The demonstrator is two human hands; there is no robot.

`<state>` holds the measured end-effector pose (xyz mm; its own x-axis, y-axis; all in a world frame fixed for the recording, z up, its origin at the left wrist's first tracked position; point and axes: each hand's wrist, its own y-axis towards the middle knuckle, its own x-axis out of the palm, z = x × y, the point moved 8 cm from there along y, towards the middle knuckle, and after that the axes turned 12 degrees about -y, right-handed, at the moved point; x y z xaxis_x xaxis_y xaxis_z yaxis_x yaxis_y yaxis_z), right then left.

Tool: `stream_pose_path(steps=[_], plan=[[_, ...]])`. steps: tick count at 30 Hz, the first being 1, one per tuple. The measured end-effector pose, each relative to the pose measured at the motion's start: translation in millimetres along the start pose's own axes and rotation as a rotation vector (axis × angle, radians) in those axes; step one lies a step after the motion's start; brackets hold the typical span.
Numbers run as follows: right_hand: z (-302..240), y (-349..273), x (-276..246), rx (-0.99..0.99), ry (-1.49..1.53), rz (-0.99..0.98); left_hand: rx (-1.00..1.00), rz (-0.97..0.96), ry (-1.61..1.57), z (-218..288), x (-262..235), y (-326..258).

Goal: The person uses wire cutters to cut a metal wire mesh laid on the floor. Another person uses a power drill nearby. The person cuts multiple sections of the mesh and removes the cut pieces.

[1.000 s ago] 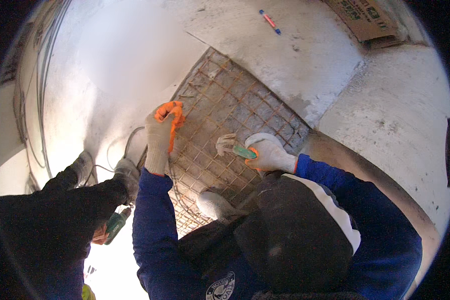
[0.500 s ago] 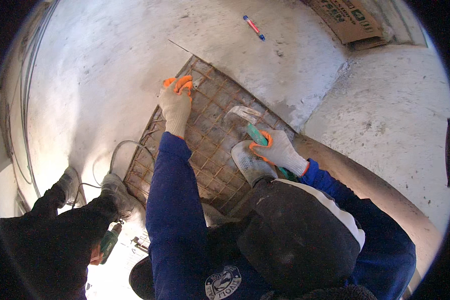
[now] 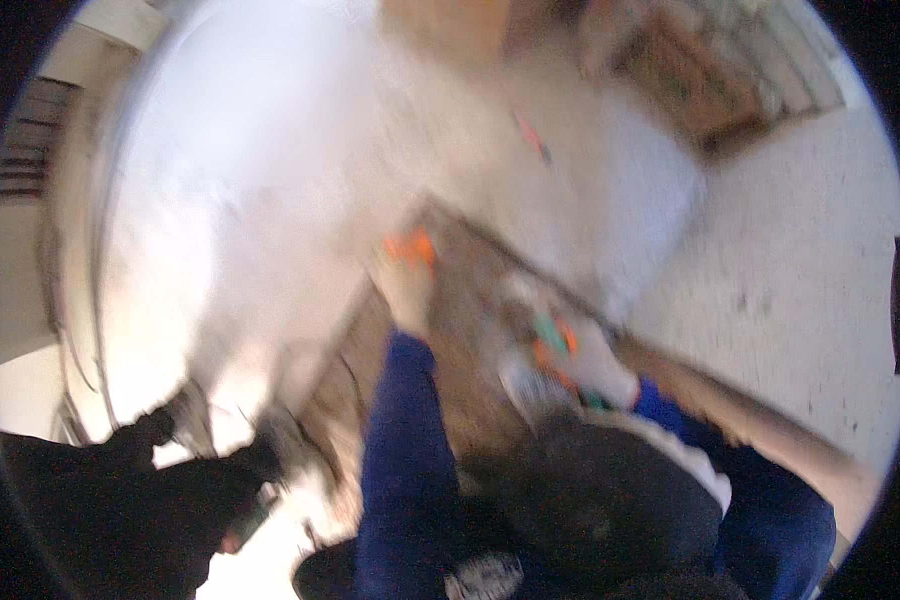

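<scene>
- Right hand [image 3: 598,362] now, gloved fingers wrapped around a green-handled tool [image 3: 547,332], over the brown recess [image 3: 465,300]!
- Left hand [image 3: 406,280], orange fingertips curled at the recess's edge; whether they grip anything, I can't tell.
- Progress? Recess lies uncovered; blur hides what's finished or left.
- Farther out, a red marker [image 3: 532,137].

Navy-blue sleeves [image 3: 402,460], hands [image 3: 406,295] in pale gloves [image 3: 600,368], orange patches [image 3: 410,247]

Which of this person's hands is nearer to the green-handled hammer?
The right. The right hand grips the green-handled hammer by its handle, while the left hand is apart from it, off to its left and slightly farther forward.
</scene>
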<state>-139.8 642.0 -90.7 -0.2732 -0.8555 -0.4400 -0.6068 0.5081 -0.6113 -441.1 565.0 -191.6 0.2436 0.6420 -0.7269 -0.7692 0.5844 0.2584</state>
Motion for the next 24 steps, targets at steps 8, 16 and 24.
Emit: stream_pose_path(steps=[8,16,24], plan=[[7.7,-3.8,-1.9,0.069,-0.191,-0.048,-0.242,-0.253,-0.332,0.1,10.4,-5.7],[8.4,-6.8,1.1,0.024,-0.141,-0.067,-0.284,-0.565,0.139,-1.0,20.2,-13.7],[-39.8,-6.2,-15.4,-0.092,-0.131,0.095,-0.043,-0.407,0.325,14.4,12.0,-10.7]])
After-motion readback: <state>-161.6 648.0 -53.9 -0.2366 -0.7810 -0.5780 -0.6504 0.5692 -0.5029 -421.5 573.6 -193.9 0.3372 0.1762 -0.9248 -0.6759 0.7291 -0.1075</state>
